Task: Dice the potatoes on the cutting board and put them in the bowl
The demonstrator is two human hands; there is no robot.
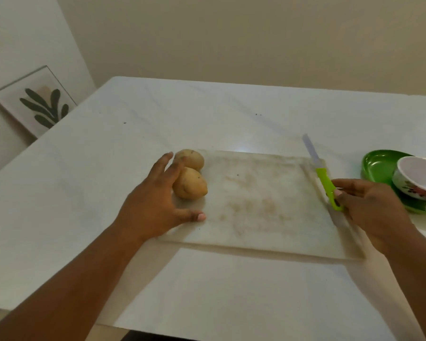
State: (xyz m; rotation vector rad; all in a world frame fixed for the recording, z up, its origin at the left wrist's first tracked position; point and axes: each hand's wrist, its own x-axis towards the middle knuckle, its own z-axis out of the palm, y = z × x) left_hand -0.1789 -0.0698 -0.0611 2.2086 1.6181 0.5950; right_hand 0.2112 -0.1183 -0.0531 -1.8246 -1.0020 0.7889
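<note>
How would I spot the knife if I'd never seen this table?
Find the clear cutting board on the white table. Along its right edge lies the knife, by the right hand. Its bright green handle sets it apart.

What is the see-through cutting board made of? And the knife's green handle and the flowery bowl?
The cutting board looks like clear plastic or glass: the table shows through it, and it is scuffed and stained. The knife has a bright green handle, likely smooth plastic, and a thin grey blade, probably metal. The bowl looks like glossy ceramic or melamine, white with printed flowers.
</note>
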